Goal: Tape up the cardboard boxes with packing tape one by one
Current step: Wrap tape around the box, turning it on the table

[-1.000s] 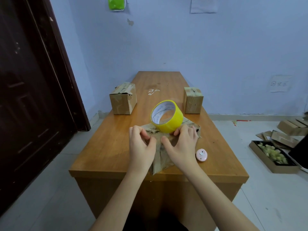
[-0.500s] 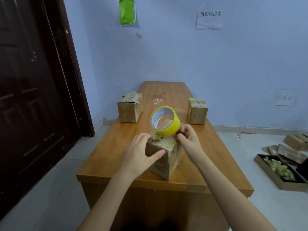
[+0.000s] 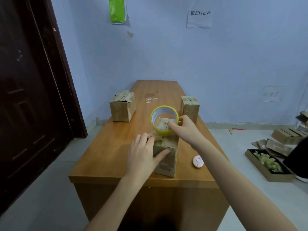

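Head view: small cardboard box (image 3: pixel 166 155) near front edge of wooden table (image 3: pixel 106 147), yellow tape roll (image 3: pixel 164 121) upright on its top. Left hand (image 3: pixel 143 155) spread against box's near-left corner, fingers fairly straight, thumb across front face, pinning tape end. Right hand (image 3: pixel 184 129) curled round roll's right rim, gripping it. Box judged light, stiff-sided yet crushable, worn; best braced at corners. Roll rigid, smooth; best held by rim. Two more boxes (image 3: pixel 122 106) stood farther back.
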